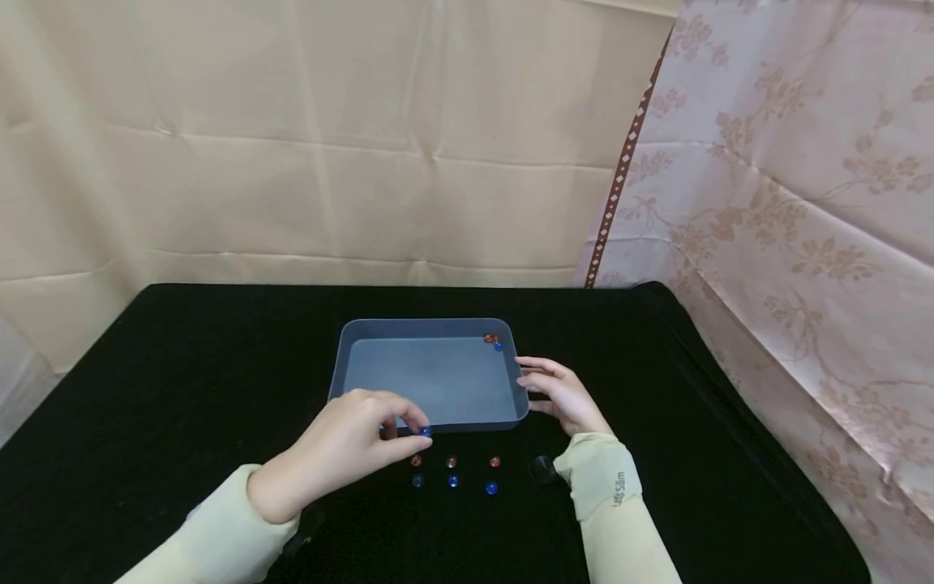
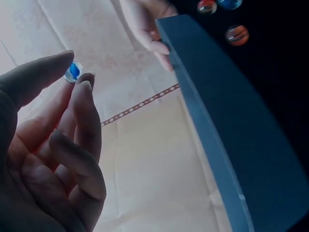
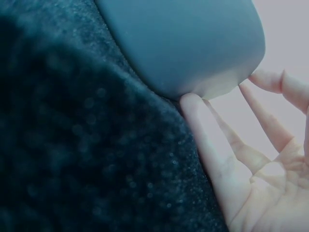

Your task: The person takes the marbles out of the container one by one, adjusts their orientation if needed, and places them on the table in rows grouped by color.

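My left hand [image 1: 357,430] pinches a clear glass marble with a blue core [image 2: 74,72] between thumb and fingertips, close to the near left part of the tray. The grey-blue rectangular tray [image 1: 423,326] lies on the black cloth. At its right side, my right hand [image 1: 560,396] touches the outer wall, fingers spread and nearly straight; in the right wrist view the fingertips [image 3: 191,101] rest against the tray corner. Inside the tray's far right corner sit a few marbles, reddish [image 1: 488,337] and blue [image 1: 499,346].
In front of the tray, marbles lie in two short rows: reddish and amber ones [image 1: 495,461] nearer the tray, blue ones [image 1: 491,488] nearer me. Black cloth [image 1: 219,365] covers the table. A cream curtain [image 1: 365,162] hangs behind, with a floral cloth [image 1: 788,203] at right.
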The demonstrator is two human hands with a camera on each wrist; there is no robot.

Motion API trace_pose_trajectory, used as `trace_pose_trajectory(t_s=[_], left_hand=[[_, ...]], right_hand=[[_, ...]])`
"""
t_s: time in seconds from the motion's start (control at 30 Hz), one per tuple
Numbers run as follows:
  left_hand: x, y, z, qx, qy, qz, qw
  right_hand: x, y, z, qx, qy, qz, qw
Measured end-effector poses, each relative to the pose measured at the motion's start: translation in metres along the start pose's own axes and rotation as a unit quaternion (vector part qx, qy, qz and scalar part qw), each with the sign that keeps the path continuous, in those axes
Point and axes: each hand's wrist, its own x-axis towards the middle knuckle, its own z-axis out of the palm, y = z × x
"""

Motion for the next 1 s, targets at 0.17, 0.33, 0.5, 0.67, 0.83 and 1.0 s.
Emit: trace_pose_trajectory(t_s=[0.17,0.33,0.5,0.67,0.83,1.0], left_hand=[[-0.010,-0.007,0.005,-0.013,-0.006,-0.002,0.9999],[-0.019,-0.015,0.011,-0.012,-0.010,-0.010,0.9998],[-0.028,-0.025,0.013,-0.021,-0.029,-0.033,0.9988],[-0.032,-0.035,0.016,-0.013,-0.038,-0.053,0.9978],[-0.033,-0.044,0.018,-0.025,-0.058,-0.069,0.9955],[-0.033,-0.051,0.019,-0.044,-0.080,-0.073,0.9931]], right_hand=[[-0.001,0.000,0.001,0.001,0.002,0.001,1.0000],[-0.001,0.000,0.002,0.001,0.001,0.002,1.0000],[0.000,-0.001,0.002,-0.003,0.004,0.002,1.0000],[0.000,-0.001,0.002,-0.005,0.005,0.004,1.0000],[-0.001,-0.001,0.001,-0.004,0.008,0.005,0.9999],[-0.001,-0.001,0.001,-0.005,0.009,0.005,0.9999]])
